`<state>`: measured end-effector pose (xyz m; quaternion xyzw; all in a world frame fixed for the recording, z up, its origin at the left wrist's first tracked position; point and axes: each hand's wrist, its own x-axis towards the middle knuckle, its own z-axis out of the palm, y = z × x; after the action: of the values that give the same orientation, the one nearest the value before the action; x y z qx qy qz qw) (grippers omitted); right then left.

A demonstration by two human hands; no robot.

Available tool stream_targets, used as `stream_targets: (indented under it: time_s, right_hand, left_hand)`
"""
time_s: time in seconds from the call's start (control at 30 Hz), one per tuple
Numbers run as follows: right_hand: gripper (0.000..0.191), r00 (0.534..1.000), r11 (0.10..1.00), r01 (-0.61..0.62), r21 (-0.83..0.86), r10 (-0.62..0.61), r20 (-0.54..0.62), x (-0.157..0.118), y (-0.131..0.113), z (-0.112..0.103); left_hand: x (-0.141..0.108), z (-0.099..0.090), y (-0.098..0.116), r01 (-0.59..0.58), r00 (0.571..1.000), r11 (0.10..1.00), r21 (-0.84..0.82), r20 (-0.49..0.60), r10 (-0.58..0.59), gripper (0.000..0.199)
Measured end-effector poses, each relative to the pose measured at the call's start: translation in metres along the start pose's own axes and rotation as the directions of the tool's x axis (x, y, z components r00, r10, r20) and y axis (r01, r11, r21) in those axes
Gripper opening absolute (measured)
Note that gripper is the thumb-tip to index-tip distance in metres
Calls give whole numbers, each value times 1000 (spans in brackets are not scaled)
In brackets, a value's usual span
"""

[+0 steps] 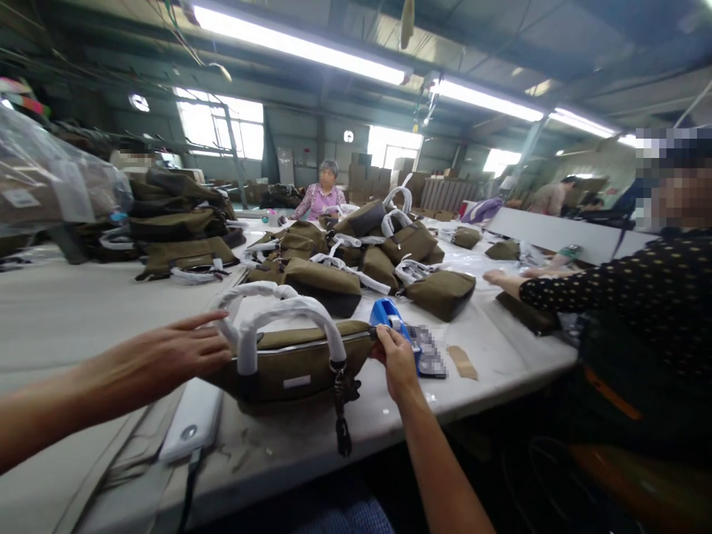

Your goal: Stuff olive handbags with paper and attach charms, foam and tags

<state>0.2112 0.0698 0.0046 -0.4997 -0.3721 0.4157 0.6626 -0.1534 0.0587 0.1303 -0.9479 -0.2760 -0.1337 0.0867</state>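
Bag (300, 360) at near edge of pale tabletop (506, 367). L hand (192, 347), fingers nearly straight, lies against one end, grip unclear; R hand (396, 360), nearly closed, pinches other end. Behind: pile of bags (322, 283); bkgd. w/ windows (222, 126), strip lights (300, 42).

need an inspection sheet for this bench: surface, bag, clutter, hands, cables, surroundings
Surface: white table, small specks near front edge
Bag: olive bag, white-wrapped handles, dark charm hanging in front
Clutter: piled bags, blue dispenser, brown scrap, white device
Hands: left hand against bag's left end, grip unclear; right hand holding right end
Cables: dark cable from device toward front edge
Surroundings: co-worker at right in dotted sleeve, lit ceiling lights
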Motion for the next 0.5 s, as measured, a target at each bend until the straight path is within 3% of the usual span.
stream_targets:
  time_s: [0.07,0.1,0.17,0.2,0.27,0.33,0.37,0.43,0.5]
  right_hand:
    - [51,1000,1000,-4,20,4,7,-5,-2,-2]
    - [51,1000,1000,8,13,-8,-5,-9,-3,-3]
    - [52,988,988,128,-87,-134,-72,-23,-8,-5]
    - [50,961,956,236,-177,-257,-107,-33,-11,-4]
    - [41,835,797,492,-349,-546,-71,-56,-17,2]
    - [40,697,628,684,-371,-712,81,-78,-23,14]
    - [45,663,591,728,-346,-736,138,-86,-25,21]
    - [49,661,600,744,-296,-727,187,-94,-28,34]
    - [35,703,657,709,-258,-687,184,-93,-31,43]
  left_hand:
    - [1,0,3,21,1000,999,32,13,-22,46]
    - [1,1,10,99,994,995,18,-47,-98,39]
    - [3,6,32,292,931,950,-107,-194,-308,34]
    - [4,9,46,364,888,913,-183,-228,-400,38]
    - [9,16,72,419,821,857,-299,-278,-498,42]
    - [16,25,90,362,803,869,-337,-361,-474,50]
    - [20,30,96,309,807,894,-323,-408,-427,56]
    - [26,39,100,218,820,946,-240,-481,-311,68]
    - [28,44,98,188,825,970,-152,-512,-240,72]
